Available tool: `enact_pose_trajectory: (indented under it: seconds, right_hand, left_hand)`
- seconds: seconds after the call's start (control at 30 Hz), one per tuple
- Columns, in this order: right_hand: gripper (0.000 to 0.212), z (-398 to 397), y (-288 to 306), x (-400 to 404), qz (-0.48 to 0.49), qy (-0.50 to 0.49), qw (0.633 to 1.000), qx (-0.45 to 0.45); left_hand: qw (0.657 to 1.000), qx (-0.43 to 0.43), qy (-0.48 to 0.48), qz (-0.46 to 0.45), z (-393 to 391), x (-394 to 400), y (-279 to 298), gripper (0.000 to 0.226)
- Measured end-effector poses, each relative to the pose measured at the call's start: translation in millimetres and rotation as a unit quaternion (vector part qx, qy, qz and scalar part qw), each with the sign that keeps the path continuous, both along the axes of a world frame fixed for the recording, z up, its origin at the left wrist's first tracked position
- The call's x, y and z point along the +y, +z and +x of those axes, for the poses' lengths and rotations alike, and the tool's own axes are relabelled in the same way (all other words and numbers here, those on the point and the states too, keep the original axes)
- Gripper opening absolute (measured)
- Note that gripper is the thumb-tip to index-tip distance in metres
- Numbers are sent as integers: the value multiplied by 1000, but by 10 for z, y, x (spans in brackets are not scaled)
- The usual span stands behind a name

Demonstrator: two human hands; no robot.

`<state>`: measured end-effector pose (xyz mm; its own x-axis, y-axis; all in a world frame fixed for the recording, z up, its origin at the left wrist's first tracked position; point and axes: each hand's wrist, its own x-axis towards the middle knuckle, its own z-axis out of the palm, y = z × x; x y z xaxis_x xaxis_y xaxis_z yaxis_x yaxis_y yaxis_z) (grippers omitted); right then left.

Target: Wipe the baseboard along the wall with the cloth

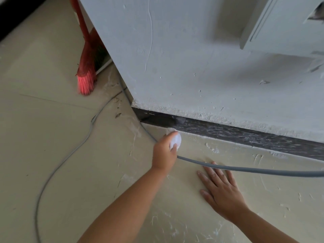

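Your left hand (pixel 164 153) grips the white cloth (pixel 175 140) at mid-frame against the dark baseboard (pixel 245 135) near the wall's corner, while your right hand (pixel 222 192) lies flat, fingers spread, on the floor (pixel 52 137), apparently to brace you.

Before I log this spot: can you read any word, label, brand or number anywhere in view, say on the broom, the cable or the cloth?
None: no readable text shows anywhere.
Red broom: no label visible.
Grey cable: no print can be made out.
White cloth, gripped by the left hand at the dark baseboard: plain.
Wall: only cracks and chipped plaster.
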<state>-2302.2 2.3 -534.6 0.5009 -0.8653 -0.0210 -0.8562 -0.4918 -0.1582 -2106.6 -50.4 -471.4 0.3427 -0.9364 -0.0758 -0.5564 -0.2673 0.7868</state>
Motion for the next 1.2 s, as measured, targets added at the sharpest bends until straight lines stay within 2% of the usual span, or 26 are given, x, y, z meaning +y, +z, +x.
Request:
enact_pose_trajectory:
  seconds: [0.2,0.4,0.63,0.8,0.9,1.03,1.2]
  right_hand:
    - [53,-10,-30,-9,-14,27,1000,7]
    - [53,12,46,11,27,-6,1000,14]
    - [52,-3,51,18,46,-10,999,22]
    - [52,-3,89,36,69,-13,997,31]
    - [52,-6,100,28,66,-12,997,35]
    - [52,12,162,8,85,-14,995,42]
    - [52,21,156,26,105,-17,993,45]
  left_hand:
    - [985,-29,170,12,407,-89,81,42]
    - [969,-17,242,37,590,-394,126,38]
    - [965,-6,257,49,482,-418,117,24]
    - [972,19,226,57,219,-387,134,18]
    - [981,36,176,71,44,-324,155,17]
    - [996,31,65,44,-187,-116,151,22]
    - [985,12,169,21,94,-77,192,21]
